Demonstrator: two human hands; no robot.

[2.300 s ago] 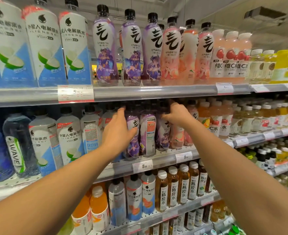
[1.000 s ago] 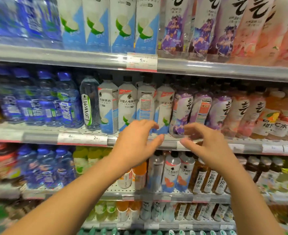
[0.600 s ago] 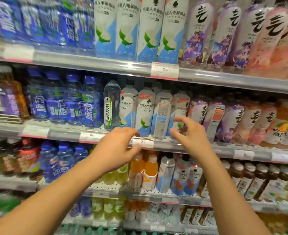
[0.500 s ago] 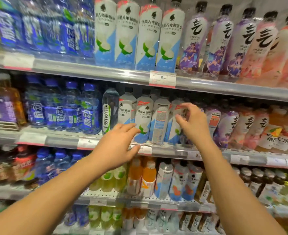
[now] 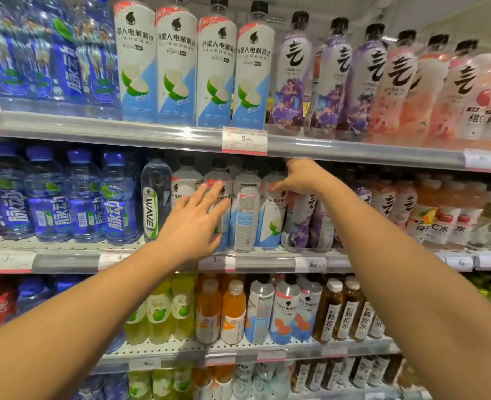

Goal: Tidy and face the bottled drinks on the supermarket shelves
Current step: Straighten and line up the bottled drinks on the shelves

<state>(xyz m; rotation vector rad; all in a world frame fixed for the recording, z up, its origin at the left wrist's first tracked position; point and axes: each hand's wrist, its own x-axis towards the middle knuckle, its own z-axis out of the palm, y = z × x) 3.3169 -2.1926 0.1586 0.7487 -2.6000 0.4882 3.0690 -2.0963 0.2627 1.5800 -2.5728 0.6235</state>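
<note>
On the middle shelf, head view: both bare arms are reaching into the row of white-and-blue bottles.
Shelf: the middle shelf (image 5: 267, 262) is carrying the bottles along its front rail, with price tags clipped below.
Turned bottle: one bottle (image 5: 245, 215) in the white-and-blue row is showing its printed back panel and barcode outward, while its neighbours are showing their fronts; this looks like the one needing facing.
Left hand: the left hand (image 5: 193, 223) is spreading wide, fingers straight, in front of the bottle just left of the turned one; whether the fingers are touching it I cannot tell.
Right hand: the right hand (image 5: 299, 180) is curling round the shoulder of the white-and-blue bottle (image 5: 273, 209) just right of the turned one, up under the shelf above.
Neighbours: a clear water bottle (image 5: 154, 203) is standing left of the row, purple-label bottles (image 5: 306, 223) right of it.
Handling, judged: the bottles are looking full, so fairly heavy for their width and likely to tip if pushed high up; the plastic walls will be giving a little under a squeeze, and the glossy sleeve may be slipping in the fingers.
Where to hold, judged: gripping round the shoulder or upper body and twisting upright on the base should be turning the label forward; the cap is sitting close beneath the upper shelf, leaving little room above.
Risk, judged: the row is packed tight, so a turn may be dragging neighbours round too.
</note>
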